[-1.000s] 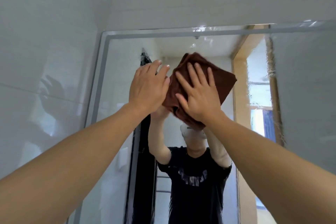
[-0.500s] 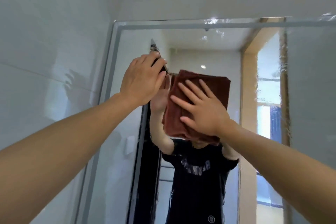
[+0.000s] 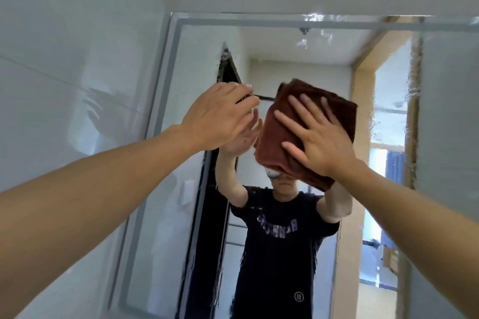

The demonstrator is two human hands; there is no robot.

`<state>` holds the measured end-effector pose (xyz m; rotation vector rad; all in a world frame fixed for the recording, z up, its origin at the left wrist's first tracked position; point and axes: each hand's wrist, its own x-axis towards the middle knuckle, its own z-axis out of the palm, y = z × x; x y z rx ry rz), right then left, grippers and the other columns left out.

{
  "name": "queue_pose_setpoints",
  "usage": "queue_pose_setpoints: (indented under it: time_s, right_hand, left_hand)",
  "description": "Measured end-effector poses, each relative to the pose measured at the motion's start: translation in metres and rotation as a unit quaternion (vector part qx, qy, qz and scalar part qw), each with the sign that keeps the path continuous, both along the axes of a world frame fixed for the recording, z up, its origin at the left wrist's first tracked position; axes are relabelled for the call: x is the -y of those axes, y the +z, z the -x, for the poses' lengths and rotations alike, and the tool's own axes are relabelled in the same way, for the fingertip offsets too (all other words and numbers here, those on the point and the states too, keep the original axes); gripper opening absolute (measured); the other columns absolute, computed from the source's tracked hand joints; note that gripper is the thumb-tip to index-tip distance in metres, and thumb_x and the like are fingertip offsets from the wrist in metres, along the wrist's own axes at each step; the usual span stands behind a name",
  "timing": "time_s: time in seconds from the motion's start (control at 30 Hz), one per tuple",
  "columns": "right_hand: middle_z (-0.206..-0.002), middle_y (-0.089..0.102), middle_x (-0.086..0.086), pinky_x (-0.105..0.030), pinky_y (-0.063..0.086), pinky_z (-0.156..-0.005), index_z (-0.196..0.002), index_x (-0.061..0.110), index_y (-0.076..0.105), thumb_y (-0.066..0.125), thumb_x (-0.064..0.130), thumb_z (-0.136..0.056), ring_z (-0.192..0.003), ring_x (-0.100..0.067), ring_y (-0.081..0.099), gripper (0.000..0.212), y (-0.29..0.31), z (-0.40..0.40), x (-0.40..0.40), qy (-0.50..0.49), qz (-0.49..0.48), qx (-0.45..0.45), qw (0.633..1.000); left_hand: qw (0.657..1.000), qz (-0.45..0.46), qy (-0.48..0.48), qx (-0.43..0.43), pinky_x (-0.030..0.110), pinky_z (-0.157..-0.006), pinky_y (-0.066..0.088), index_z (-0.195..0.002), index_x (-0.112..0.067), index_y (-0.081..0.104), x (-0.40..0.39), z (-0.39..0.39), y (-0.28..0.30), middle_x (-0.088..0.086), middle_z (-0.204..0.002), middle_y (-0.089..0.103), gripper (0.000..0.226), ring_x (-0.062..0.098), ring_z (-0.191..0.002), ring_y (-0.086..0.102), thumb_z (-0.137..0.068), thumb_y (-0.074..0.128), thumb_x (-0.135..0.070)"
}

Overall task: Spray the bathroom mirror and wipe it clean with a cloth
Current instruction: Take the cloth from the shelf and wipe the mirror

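Observation:
A folded dark brown cloth (image 3: pixel 282 122) is pressed flat against the bathroom mirror (image 3: pixel 298 59) in its upper middle. My right hand (image 3: pixel 318 137) lies spread over the cloth, fingers apart, holding it to the glass. My left hand (image 3: pixel 220 116) is raised just left of the cloth, fingers together, with its fingertips at or close to the glass and nothing in it. Wet streaks and droplets show near the mirror's top edge and down its right side. No spray bottle is in view.
The mirror has a grey frame (image 3: pixel 166 101) and meets a glossy white tiled wall (image 3: pixel 64 72) on the left. The glass reflects a person in a dark T-shirt, a dark door edge and a lit doorway at right.
My right hand has slid the cloth down and a little to the right across the glass. My left hand has stayed beside it, now slightly apart from the cloth.

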<state>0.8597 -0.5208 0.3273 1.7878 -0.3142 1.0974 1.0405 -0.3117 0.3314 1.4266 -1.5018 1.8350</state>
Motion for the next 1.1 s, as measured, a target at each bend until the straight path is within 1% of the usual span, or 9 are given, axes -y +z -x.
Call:
queue_pose_setpoints:
  time_s: [0.07,0.1,0.2,0.3,0.43,0.57,0.63,0.8,1.1]
  right_hand:
    - [-0.166,0.016,-0.009,-0.055,0.006,-0.123,-0.158,0.035,0.017,0.025,0.062,-0.098,-0.154,-0.030,0.009,0.067,0.012,-0.004,-0.005,0.016,-0.098,0.162,0.982]
    - [-0.166,0.016,-0.010,-0.055,0.006,-0.123,-0.158,0.034,0.017,0.024,0.062,-0.098,-0.154,-0.031,0.009,0.067,0.011,-0.007,-0.008,0.020,-0.104,0.173,0.979]
    - [-0.167,0.010,-0.007,-0.056,0.008,-0.122,-0.158,0.036,0.014,0.022,0.064,-0.098,-0.155,-0.030,0.005,0.067,-0.014,-0.017,-0.013,0.012,0.032,-0.051,0.998]
    - [-0.168,0.005,-0.002,-0.055,0.007,-0.123,-0.157,0.039,0.015,0.026,0.065,-0.099,-0.155,-0.026,0.002,0.064,-0.031,-0.021,-0.010,0.007,0.096,-0.234,0.967]
    - [-0.167,0.012,-0.005,-0.055,0.007,-0.123,-0.158,0.038,0.016,0.026,0.064,-0.098,-0.155,-0.027,0.006,0.066,-0.008,-0.029,-0.013,0.008,0.008,-0.037,0.999]
    - [-0.166,0.016,-0.007,-0.058,0.005,-0.122,-0.157,0.036,0.020,0.026,0.063,-0.097,-0.154,-0.030,0.010,0.066,0.017,-0.057,-0.031,0.027,-0.089,0.129,0.987]
    - [-0.167,0.015,-0.007,-0.059,0.004,-0.122,-0.157,0.036,0.020,0.027,0.061,-0.097,-0.154,-0.031,0.009,0.065,0.009,-0.068,-0.036,0.033,-0.081,0.120,0.989]
    - [-0.167,0.010,-0.004,-0.058,0.007,-0.122,-0.156,0.040,0.023,0.035,0.063,-0.094,-0.155,-0.027,0.004,0.067,-0.020,-0.060,-0.032,0.033,0.047,-0.146,0.988]
    - [-0.167,0.010,-0.008,-0.064,-0.009,-0.118,-0.145,0.027,0.034,0.037,0.048,-0.083,-0.154,-0.031,-0.004,0.065,0.082,-0.103,-0.081,0.108,-0.222,0.090,0.965]
  left_hand:
    - [1.000,0.004,0.002,0.006,0.039,-0.100,0.041,-0.119,-0.013,0.064,-0.006,-0.002,0.002,0.008,-0.129,0.062,0.034,0.027,-0.117,0.057,-0.099,0.043,-0.029]
    - [1.000,0.008,0.002,0.002,0.040,-0.099,0.041,-0.120,-0.012,0.064,-0.009,-0.004,0.002,0.008,-0.129,0.062,0.034,0.027,-0.118,0.057,-0.099,0.043,-0.029]
    - [1.000,0.015,-0.002,-0.014,0.041,-0.097,0.043,-0.119,-0.012,0.064,-0.013,-0.008,0.001,0.007,-0.128,0.062,0.032,0.027,-0.115,0.058,-0.100,0.044,-0.029]
    - [1.000,0.008,-0.008,-0.015,0.041,-0.094,0.044,-0.115,-0.012,0.064,-0.010,-0.008,-0.003,0.006,-0.124,0.062,0.031,0.027,-0.113,0.058,-0.099,0.044,-0.029]
    - [0.999,0.020,0.024,-0.022,0.040,-0.090,0.044,-0.111,-0.012,0.064,-0.013,-0.011,0.001,0.007,-0.119,0.063,0.031,0.028,-0.106,0.059,-0.094,0.043,-0.027]
    - [0.985,0.052,0.066,-0.149,0.042,-0.092,0.042,-0.118,-0.012,0.062,-0.020,-0.024,-0.007,0.008,-0.125,0.059,0.029,0.029,-0.110,0.057,-0.094,0.049,-0.022]
    - [0.978,0.058,0.071,-0.189,0.042,-0.095,0.042,-0.120,-0.014,0.061,-0.021,-0.036,-0.020,0.007,-0.129,0.058,0.029,0.028,-0.112,0.056,-0.094,0.052,-0.022]
    - [0.980,0.083,0.053,-0.171,0.043,-0.087,0.046,-0.109,-0.015,0.065,-0.022,-0.051,-0.046,0.006,-0.116,0.063,0.024,0.027,-0.097,0.062,-0.086,0.058,-0.017]
    - [0.979,0.109,-0.007,-0.173,0.042,-0.090,0.048,-0.103,-0.013,0.068,-0.048,-0.054,-0.048,0.005,-0.111,0.065,0.044,0.026,-0.100,0.063,-0.079,0.031,-0.018]
